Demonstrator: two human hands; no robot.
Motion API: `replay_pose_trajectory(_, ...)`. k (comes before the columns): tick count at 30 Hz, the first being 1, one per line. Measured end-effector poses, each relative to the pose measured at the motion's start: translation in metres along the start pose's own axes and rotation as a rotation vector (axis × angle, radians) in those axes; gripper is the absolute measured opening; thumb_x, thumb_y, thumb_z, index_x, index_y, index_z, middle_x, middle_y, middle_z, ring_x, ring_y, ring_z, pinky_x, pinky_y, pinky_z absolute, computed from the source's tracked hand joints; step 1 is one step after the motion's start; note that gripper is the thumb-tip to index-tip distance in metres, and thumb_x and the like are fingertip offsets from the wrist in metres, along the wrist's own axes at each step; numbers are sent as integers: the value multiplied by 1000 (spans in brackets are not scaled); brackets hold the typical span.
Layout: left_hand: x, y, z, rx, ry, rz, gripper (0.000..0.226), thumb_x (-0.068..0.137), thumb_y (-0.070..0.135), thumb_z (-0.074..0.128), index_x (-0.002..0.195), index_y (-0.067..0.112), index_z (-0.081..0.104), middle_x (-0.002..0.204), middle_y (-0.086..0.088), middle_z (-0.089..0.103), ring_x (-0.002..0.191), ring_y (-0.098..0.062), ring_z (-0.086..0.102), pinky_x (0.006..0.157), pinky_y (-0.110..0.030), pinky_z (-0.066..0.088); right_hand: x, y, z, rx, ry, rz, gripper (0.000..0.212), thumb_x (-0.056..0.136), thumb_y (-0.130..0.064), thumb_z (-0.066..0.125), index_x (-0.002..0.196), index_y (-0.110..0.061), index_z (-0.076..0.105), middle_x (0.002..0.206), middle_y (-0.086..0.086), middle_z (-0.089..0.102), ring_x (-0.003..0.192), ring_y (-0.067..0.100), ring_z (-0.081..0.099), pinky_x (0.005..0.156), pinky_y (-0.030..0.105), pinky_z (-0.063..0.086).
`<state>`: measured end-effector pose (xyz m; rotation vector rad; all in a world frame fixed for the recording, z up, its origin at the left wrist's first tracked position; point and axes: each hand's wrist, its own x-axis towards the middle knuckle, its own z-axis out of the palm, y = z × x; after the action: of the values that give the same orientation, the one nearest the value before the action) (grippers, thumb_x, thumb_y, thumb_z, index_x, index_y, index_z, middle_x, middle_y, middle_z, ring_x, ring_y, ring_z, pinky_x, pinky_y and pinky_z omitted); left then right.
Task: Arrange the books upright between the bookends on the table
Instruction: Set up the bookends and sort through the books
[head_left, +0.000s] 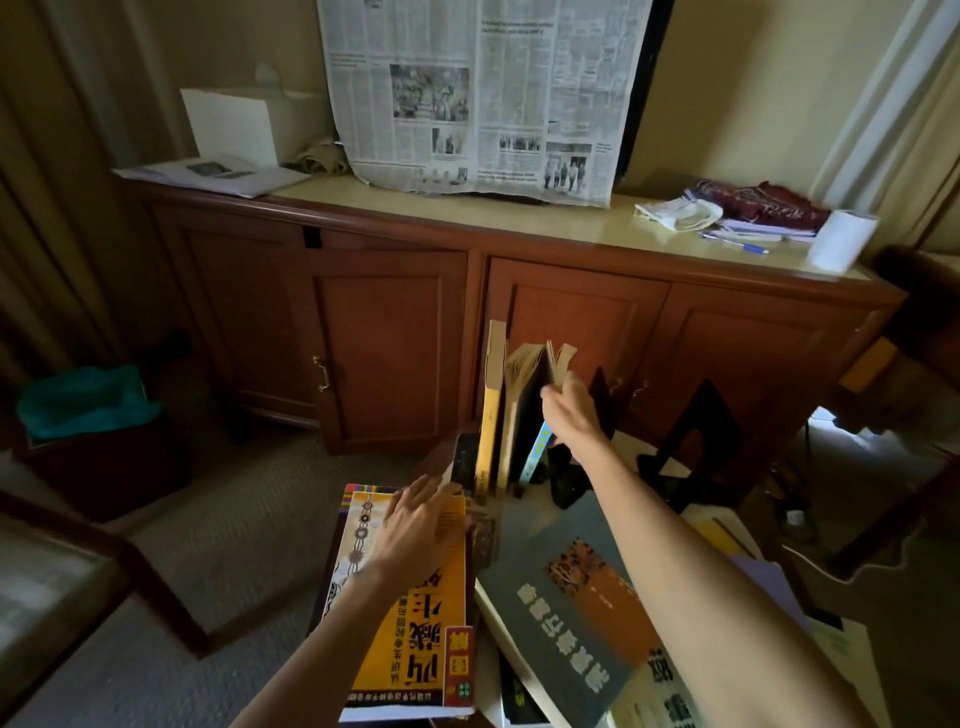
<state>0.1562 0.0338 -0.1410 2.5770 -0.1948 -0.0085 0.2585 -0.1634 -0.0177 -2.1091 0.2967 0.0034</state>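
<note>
Right hand (569, 410) reaches forward to the row of upright books (514, 410) at the far edge of the round pale table (488, 613); its grip pinches the top corner of a dark-covered paperback with yellowed, fanned pages (540, 374), fingers curled over the page block. That book stands on end, long axis vertical, tilted slightly, just right of a tall tan-and-yellow spined book (493, 395). A thin blue-edged booklet (537, 452) leans below the right wrist.

Left hand (415, 519) lies flat, fingers straight and loose, on the big glossy orange-yellow softcover with bold black characters (410, 613); it presses, grips nothing. This book lies flat, long axis running from the person toward the row, overhanging the table's left edge, with a second patterned book (343, 551) stacked under it.

Key relation: the orange book sits directly behind the row's left end, near the left hand, so that hand is the closer one; the book likely must be tipped up onto its short edge and slid forward.

A grey matte softcover with an orange panel (576, 613) lies flat under the right forearm. Black sheet-metal L-shaped bookends (696, 447) stand right of the row, apart from the books; one more dark bookend (601, 389) shows behind the right hand. Covers look slick, pages rough and aged.
</note>
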Motion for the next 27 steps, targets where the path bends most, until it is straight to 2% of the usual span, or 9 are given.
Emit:
replay_pose_trajectory(3,-2,-6,11,64,59,12,61,99,61,33,153,33,30,163,4,26,153,-14,11,123,-37,3,3,-13,-1,74,-84,97,64,101,-49,40,152,-15,23,157,14,29,134,42,43,90,58,53)
replay_pose_trajectory(7,-2,-6,13,95,144,44,55,99,60,36,147,35,37,154,9,39,148,-12,22,121,-35,9,4,-33,3,88,-241,178,96,80,-79,49,155,-27,20,162,5,20,142,40,33,90,65,50)
replay_pose_trajectory(9,-1,-8,13,107,142,41,55,98,61,34,147,36,36,153,11,39,147,-11,22,121,-34,8,6,-37,4,83,-224,153,98,79,-73,59,155,-28,17,162,5,20,139,39,37,74,60,58)
replay_pose_trajectory(12,-2,-8,13,105,121,25,56,98,63,33,148,38,34,154,12,38,147,-12,22,121,-35,7,5,-33,3,76,-246,92,76,91,-49,62,152,-30,21,160,4,22,136,38,41,62,55,61)
replay_pose_trajectory(15,-1,-7,11,101,114,24,56,98,62,34,148,36,35,154,11,39,147,-13,24,121,-36,7,0,-29,0,53,-265,72,71,94,-40,61,152,-33,19,161,3,22,136,37,41,66,56,60)
replay_pose_trajectory(18,-2,-7,11,117,118,25,56,98,62,33,148,36,35,153,10,39,146,-13,25,121,-37,9,-5,-36,-6,-58,-274,-30,75,101,-26,50,154,-44,1,165,-2,3,138,36,39,71,55,60)
replay_pose_trajectory(21,-2,-6,10,114,106,17,57,98,63,32,148,36,34,153,10,39,147,-14,24,121,-38,9,-14,-41,-7,-215,-329,-99,65,103,-13,37,153,-43,9,165,-4,3,138,34,40,75,54,60)
replay_pose_trajectory(24,-1,-6,10,121,105,16,57,97,63,33,147,36,35,152,10,41,146,-14,26,121,-39,11,-21,-38,-5,-267,-376,-65,58,103,-20,38,156,-29,16,164,0,11,141,33,35,82,53,59)
replay_pose_trajectory(27,-1,-6,11,122,119,21,56,97,62,33,146,36,36,150,10,43,144,-14,28,121,-39,12,-24,-38,-8,-317,-388,-75,68,97,-28,51,155,-32,15,163,-1,16,136,30,44,80,47,61)
